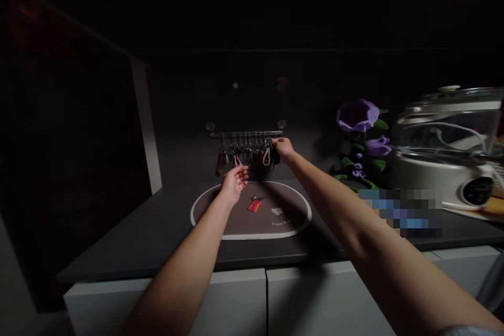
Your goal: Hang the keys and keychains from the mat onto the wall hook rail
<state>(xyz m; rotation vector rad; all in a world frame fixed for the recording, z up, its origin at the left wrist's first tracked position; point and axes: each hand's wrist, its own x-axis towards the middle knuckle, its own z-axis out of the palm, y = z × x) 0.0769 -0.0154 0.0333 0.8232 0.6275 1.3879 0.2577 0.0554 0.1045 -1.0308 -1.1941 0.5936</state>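
"Which step was it, at the rail (246, 133)?"

"Handling one set at the row of hooks, I judged. The right hand (282, 148) was narrow, fingertips at the metal ring (268, 141); I couldn't tell whether they gripped it."

"And the left hand (234, 184)?"

"Loosely open, fingers part-curled, with nothing visible in it. It was in front of the rail, just below a small pink piece (237, 160)."

"What did the next move call for?"

"A fine pinch and a careful line past the hook, I'd say, since the neighbouring sets hung close enough to snag."

"How did the set look?"

"A silvery ring, with a pale braided loop (266, 156) hanging upright beneath it, near the rail's right end. Dark pieces crowded beside it, too dim to make out. A red tag (254, 206) lay apart, on the brown mat (220, 215) on the counter (118, 231)."
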